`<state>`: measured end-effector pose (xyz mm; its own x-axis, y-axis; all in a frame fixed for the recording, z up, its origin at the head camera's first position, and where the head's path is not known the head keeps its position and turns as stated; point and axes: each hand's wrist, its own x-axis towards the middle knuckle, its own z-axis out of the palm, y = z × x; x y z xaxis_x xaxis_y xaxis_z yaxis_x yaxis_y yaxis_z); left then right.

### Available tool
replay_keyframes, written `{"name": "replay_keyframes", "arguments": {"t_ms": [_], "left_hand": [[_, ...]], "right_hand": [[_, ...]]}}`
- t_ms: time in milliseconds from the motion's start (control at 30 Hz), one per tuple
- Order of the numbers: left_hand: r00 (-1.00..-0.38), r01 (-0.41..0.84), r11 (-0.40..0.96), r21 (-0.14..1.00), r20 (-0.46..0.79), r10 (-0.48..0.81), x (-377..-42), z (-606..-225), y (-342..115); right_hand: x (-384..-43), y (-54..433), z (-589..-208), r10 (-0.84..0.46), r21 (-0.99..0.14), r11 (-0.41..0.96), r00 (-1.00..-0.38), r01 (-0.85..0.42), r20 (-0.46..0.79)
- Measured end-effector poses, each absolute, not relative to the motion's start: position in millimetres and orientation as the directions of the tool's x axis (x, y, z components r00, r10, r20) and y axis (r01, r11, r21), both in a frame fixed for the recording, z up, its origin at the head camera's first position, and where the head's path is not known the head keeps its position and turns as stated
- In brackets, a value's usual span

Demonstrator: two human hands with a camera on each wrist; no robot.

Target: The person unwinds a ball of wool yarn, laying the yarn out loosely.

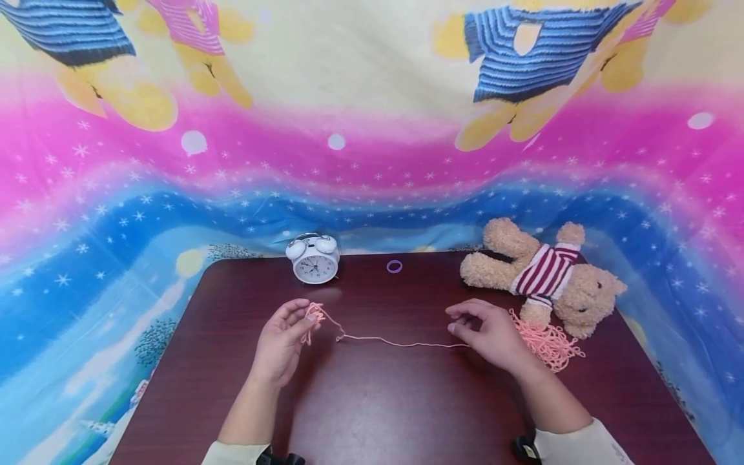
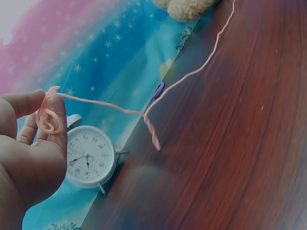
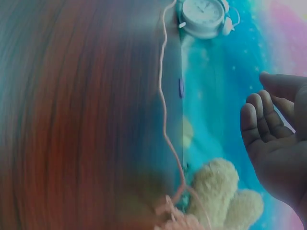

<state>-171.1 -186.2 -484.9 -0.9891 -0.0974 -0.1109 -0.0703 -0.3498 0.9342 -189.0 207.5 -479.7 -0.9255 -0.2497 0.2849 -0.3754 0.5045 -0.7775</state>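
Observation:
My left hand (image 1: pixel 281 343) pinches a small looped bundle of peach-pink yarn (image 1: pixel 314 314) between thumb and fingers, above the table. From it a single yarn strand (image 1: pixel 395 342) runs rightward, with a short twisted bit hanging near the bundle in the left wrist view. My right hand (image 1: pixel 494 334) hovers over the strand's other end, its fingers loosely bent and holding nothing in the right wrist view. Beside that hand lies a tangled yarn pile (image 1: pixel 552 347), partly under the teddy bear's arm. Part of the strand is hidden behind the right hand.
A white twin-bell alarm clock (image 1: pixel 315 259) stands at the back of the dark wooden table (image 1: pixel 372 407). Right of it lies a purple ring (image 1: pixel 394 267). The teddy bear (image 1: pixel 543 274) in a striped shirt lies at the back right. A printed curtain (image 1: pixel 372 161) surrounds the table.

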Motion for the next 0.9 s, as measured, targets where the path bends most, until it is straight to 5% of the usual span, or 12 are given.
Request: {"name": "replay_keyframes", "arguments": {"t_ms": [900], "left_hand": [[-0.98,-0.191,-0.325,0.926,-0.162,0.114,-162.4,-486.6,-109.2]], "right_hand": [[-182.6,108.5,-498.0,-0.393,-0.796,0.394,-0.867,-0.459,0.305]]}}
